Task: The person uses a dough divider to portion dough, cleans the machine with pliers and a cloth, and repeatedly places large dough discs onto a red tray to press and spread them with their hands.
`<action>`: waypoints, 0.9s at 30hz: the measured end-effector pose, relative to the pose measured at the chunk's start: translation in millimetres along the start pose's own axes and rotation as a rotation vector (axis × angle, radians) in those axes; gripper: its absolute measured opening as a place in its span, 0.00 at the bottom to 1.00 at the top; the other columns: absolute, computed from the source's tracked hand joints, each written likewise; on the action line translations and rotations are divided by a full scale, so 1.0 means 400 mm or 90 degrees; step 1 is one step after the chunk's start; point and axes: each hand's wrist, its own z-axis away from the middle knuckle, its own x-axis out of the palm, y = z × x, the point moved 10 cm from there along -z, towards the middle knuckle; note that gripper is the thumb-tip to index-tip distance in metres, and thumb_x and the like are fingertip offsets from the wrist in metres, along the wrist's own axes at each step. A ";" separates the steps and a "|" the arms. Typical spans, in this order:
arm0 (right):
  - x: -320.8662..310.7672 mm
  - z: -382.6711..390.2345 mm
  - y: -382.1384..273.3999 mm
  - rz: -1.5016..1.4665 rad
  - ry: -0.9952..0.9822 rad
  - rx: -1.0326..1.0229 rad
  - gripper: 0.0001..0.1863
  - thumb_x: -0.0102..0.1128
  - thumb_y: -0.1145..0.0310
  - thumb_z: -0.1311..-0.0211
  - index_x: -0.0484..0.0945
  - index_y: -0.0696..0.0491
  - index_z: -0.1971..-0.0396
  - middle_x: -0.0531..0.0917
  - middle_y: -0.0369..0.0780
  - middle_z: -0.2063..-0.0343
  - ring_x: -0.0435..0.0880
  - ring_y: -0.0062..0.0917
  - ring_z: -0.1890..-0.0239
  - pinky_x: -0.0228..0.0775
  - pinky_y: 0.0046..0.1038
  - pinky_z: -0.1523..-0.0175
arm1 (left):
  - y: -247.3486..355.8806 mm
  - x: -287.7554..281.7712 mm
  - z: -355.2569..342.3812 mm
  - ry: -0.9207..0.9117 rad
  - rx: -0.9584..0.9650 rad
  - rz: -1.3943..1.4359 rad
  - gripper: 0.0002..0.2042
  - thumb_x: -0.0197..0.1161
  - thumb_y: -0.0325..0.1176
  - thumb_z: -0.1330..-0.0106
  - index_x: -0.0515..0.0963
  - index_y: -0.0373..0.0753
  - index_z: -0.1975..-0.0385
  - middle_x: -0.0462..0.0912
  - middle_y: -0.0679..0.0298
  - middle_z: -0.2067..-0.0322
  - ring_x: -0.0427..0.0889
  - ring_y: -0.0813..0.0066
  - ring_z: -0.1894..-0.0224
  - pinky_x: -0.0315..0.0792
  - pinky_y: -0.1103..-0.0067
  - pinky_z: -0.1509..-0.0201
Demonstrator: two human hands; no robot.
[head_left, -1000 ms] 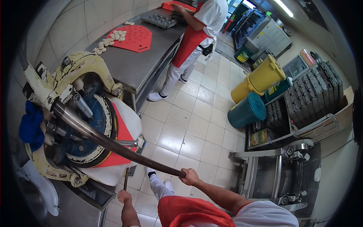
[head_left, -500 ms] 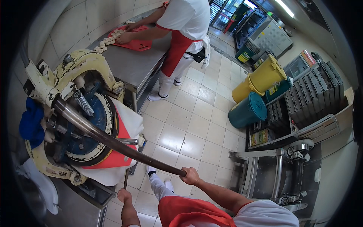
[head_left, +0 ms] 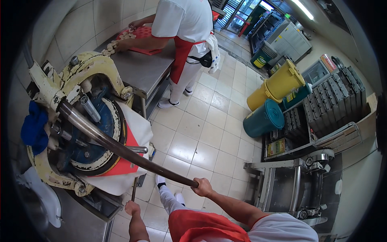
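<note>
Head: cream-and-blue press (head_left: 107, 127), red board (head_left: 117, 168) underneath
Right hand (head_left: 202, 188): gripping curved lever (head_left: 133, 157)
Left hand (head_left: 132, 208): closed round thin rod (head_left: 134, 189)

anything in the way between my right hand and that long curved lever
Nothing visible stands between them: the right hand is closed around the near end of the long curved lever. The left hand grips a thin rod.

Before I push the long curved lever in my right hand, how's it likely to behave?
The lever should feel stiff, as it looks like a thick metal bar. It would probably swing rather than lift free, since its far end sits in a cream metal arm. Its smooth, shiny surface might be slightly slippery.
</note>
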 end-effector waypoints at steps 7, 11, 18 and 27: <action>-0.004 0.002 -0.005 -0.002 0.003 -0.010 0.12 0.66 0.62 0.51 0.75 0.52 0.77 0.81 0.48 0.80 0.81 0.49 0.72 0.72 0.46 0.65 | 0.001 0.015 -0.008 0.005 0.007 -0.004 0.04 0.65 0.31 0.44 0.86 0.41 0.72 0.88 0.58 0.66 0.88 0.60 0.62 0.83 0.71 0.58; -0.002 0.000 -0.001 -0.003 0.010 -0.013 0.12 0.66 0.62 0.51 0.74 0.52 0.77 0.80 0.48 0.80 0.81 0.49 0.72 0.72 0.46 0.65 | -0.001 0.012 -0.006 -0.003 0.001 -0.006 0.04 0.65 0.31 0.44 0.86 0.41 0.72 0.88 0.57 0.66 0.88 0.60 0.62 0.83 0.71 0.58; -0.004 0.000 0.000 -0.003 0.007 -0.020 0.12 0.67 0.63 0.52 0.74 0.53 0.78 0.80 0.47 0.81 0.81 0.49 0.73 0.72 0.46 0.66 | 0.006 -0.001 0.002 0.005 0.006 -0.002 0.04 0.65 0.30 0.44 0.85 0.41 0.72 0.87 0.57 0.66 0.88 0.61 0.62 0.82 0.71 0.58; -0.007 0.002 -0.005 -0.007 0.008 -0.028 0.12 0.67 0.63 0.52 0.73 0.52 0.78 0.80 0.47 0.81 0.80 0.49 0.74 0.72 0.46 0.66 | 0.002 0.017 -0.004 -0.001 0.001 0.004 0.04 0.65 0.30 0.44 0.85 0.40 0.71 0.87 0.57 0.65 0.88 0.60 0.61 0.82 0.71 0.57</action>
